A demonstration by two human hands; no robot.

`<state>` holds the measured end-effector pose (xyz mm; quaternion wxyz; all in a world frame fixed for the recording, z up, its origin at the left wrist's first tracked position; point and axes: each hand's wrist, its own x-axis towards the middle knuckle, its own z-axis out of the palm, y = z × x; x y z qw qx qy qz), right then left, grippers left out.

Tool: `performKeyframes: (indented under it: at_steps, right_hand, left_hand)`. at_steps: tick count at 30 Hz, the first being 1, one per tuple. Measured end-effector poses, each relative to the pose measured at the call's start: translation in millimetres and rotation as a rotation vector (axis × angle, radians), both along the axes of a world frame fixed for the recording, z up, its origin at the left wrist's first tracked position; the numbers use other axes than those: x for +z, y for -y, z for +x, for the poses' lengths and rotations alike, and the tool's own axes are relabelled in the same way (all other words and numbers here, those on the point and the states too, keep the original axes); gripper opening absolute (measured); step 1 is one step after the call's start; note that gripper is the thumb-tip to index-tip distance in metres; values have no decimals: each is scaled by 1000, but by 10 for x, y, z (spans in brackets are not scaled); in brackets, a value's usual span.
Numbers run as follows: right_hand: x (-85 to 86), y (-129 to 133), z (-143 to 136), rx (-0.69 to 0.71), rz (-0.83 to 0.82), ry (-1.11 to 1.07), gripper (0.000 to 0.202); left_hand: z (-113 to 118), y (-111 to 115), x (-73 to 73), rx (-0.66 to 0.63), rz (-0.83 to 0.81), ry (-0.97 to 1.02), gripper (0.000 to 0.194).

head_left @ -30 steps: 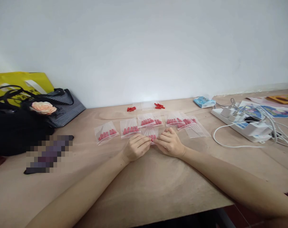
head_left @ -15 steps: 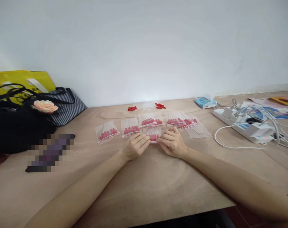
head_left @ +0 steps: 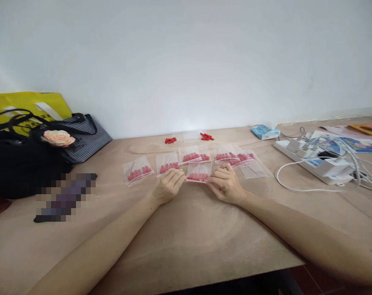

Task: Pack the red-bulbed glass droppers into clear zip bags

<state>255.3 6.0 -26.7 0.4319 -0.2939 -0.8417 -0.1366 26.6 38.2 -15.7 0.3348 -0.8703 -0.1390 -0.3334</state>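
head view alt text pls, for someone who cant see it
Two bare hands, left hand and right hand, pinch either end of a small clear bag of red pieces on a wooden table. Similar filled bags lie in a row behind it, handbags left, power strip right.

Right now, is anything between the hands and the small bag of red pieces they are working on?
Nothing visible: the left hand and right hand already pinch the two ends of the small bag, which lies on the table just before the row of filled bags.
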Motion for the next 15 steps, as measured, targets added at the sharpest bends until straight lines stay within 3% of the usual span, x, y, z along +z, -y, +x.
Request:
performKeyframes:
  at_steps: [10, 15]
  right_hand:
    - [4, -21, 105, -3, -36, 83, 13]
    - [-16, 10, -21, -22, 82, 122, 16]
  left_hand:
    - [-27, 69, -8, -44, -130, -25, 19]
    - [2, 97, -39, -119, -187, -33, 16]
